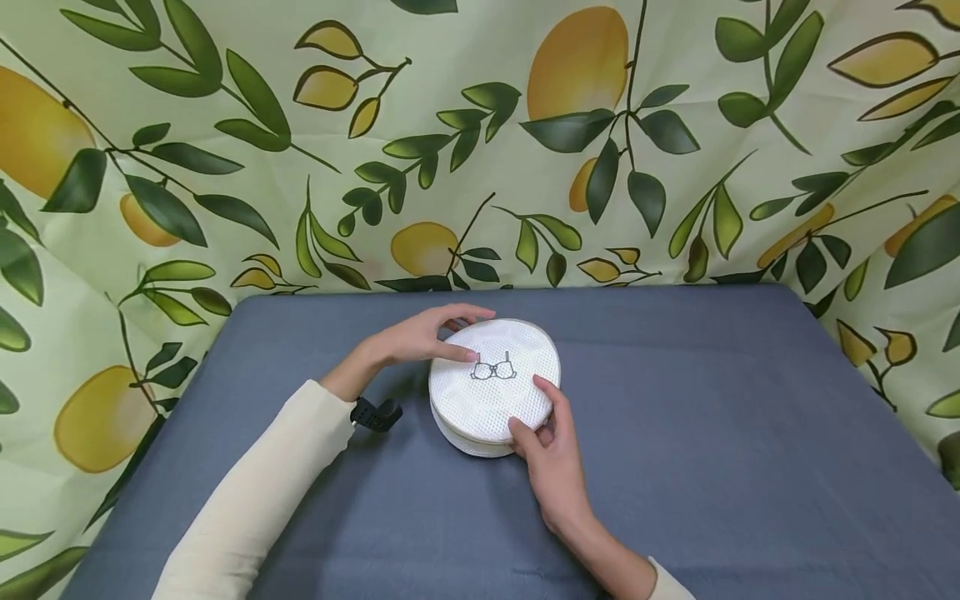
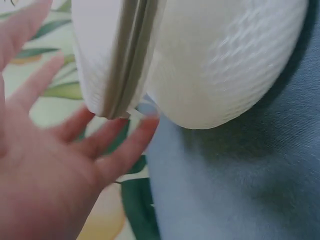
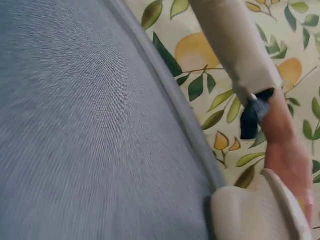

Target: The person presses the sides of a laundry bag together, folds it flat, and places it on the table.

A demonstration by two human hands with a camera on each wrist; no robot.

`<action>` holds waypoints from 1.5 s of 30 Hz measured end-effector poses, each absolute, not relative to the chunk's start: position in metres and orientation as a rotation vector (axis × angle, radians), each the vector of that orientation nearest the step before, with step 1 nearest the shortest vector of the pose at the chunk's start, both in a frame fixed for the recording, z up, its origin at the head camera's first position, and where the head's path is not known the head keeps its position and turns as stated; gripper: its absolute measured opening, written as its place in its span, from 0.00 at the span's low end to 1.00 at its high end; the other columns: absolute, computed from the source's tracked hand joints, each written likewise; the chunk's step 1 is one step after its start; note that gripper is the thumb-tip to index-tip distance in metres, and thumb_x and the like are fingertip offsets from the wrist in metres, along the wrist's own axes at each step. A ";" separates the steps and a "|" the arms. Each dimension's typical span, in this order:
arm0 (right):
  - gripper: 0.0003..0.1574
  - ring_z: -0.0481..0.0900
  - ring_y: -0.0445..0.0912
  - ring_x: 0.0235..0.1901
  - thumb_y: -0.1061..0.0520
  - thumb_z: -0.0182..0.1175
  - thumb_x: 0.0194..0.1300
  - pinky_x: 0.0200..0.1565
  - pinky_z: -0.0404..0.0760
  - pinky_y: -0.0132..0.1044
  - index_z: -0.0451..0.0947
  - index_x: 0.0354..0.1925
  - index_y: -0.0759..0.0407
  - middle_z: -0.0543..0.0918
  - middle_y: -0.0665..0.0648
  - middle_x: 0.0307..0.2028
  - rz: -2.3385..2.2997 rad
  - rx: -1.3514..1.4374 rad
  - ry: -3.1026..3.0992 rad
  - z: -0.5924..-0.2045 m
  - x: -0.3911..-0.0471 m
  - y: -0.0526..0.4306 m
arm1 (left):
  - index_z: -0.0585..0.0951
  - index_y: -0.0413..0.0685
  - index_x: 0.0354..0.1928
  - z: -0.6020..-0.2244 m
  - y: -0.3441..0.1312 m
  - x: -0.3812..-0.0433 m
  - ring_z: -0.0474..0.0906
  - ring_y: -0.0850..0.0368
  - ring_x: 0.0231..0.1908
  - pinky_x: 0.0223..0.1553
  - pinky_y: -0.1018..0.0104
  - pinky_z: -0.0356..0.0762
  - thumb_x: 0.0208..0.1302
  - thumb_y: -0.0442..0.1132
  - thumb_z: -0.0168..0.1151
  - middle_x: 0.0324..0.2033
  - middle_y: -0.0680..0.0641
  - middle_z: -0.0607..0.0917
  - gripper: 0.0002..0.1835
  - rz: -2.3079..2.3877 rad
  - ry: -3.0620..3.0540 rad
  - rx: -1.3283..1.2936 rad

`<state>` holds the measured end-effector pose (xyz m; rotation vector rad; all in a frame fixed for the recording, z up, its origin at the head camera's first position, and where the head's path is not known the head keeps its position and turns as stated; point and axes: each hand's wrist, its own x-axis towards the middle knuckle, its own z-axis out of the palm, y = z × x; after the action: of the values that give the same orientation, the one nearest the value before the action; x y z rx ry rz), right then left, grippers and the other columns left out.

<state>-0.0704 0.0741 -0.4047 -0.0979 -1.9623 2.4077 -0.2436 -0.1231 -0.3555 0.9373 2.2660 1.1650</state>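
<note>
A round white mesh laundry bag with a bra drawn on its top sits on the blue-grey table. My left hand is at its far left edge, the thumb over the top and the other fingers behind. In the left wrist view the left hand has its fingers spread loosely beside the zipper rim. At the near right edge my right hand grips the bag, thumb and index finger on top and other fingers curled under. The right wrist view shows the bag low down, but not the right hand.
The blue-grey table extends on both sides of the bag. Behind it hangs a cloth printed with lemons and leaves. A black strap is on the left wrist.
</note>
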 end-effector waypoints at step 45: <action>0.51 0.34 0.59 0.72 0.38 0.53 0.68 0.64 0.53 0.61 0.47 0.73 0.66 0.44 0.67 0.73 0.760 0.812 -2.757 -0.413 -0.141 0.119 | 0.47 0.45 0.75 -0.405 -0.104 -0.141 0.36 0.39 0.72 0.63 0.40 0.55 0.54 0.72 0.56 0.74 0.38 0.42 0.57 0.527 3.048 0.888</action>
<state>-0.1408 0.1185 -0.4133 0.8118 -2.7573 0.7600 -0.1414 -0.1036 -0.4050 0.8883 3.0476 0.5266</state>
